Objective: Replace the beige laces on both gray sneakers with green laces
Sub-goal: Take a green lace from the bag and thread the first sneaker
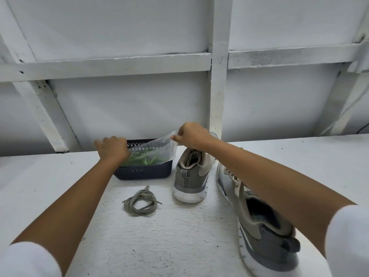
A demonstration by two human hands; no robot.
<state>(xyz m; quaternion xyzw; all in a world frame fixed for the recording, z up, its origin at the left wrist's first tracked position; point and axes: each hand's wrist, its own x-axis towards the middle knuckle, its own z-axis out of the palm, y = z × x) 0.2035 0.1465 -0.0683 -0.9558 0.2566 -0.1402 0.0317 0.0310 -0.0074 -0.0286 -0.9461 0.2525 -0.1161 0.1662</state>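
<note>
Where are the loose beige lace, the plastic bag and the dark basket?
loose beige lace (129, 206), head view, its coil.
plastic bag (159, 149), head view, its clear side.
dark basket (143, 172), head view, its front wall.

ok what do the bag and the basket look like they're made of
The bag: thin, clear plastic film, it seems; the green laces show through it. The basket: dark, matte, rigid plastic by the look, with a moulded lattice of holes.

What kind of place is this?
Likely a plain utility or workshop space: a rough white-painted worktop, a white wall with exposed timber framing, and a dark basket holding a plastic bag of green laces.
</note>
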